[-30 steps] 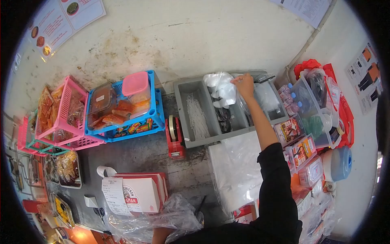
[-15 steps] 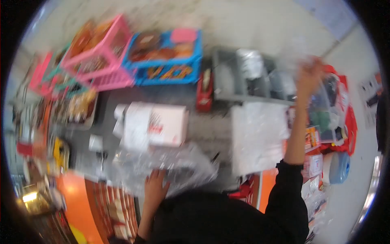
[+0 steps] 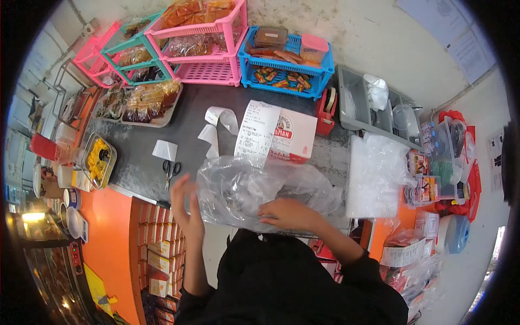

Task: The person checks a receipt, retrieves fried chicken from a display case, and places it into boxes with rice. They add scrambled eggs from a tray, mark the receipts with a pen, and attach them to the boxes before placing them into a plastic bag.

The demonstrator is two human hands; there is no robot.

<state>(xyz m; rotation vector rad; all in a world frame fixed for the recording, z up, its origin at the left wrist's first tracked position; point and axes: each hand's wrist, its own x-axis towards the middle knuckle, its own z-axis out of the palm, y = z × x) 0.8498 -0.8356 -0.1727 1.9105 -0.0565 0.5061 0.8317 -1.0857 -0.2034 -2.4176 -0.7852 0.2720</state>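
A crumpled clear plastic bag (image 3: pixel 230 187) lies along the front of the dark counter. My right hand (image 3: pixel 292 214) is on the near side of the bag, its fingers drawn together on the film. To the left of the bag, my left hand (image 3: pixel 187 208) is raised with thumb and fingers apart and nothing in it; its fingertips are slightly blurred. Just behind the bag sits a white and red printed box (image 3: pixel 295 130), with a long printed receipt (image 3: pixel 253 129) over its left side. Scissors (image 3: pixel 171 172) lie near my left hand.
Pink basket racks (image 3: pixel 208 74) and a blue rack (image 3: pixel 287 64) line the wall. A grey divided tray (image 3: pixel 355 116) stands back right, above a stack of white plastic sheets (image 3: pixel 374 184). A red tape dispenser (image 3: pixel 326 111) is behind the box. Left is a container of yellow food (image 3: pixel 99 162).
My right hand has come down from the tray at the back right to the bag. My left hand has lifted off the bag towards the left. The view has shifted.
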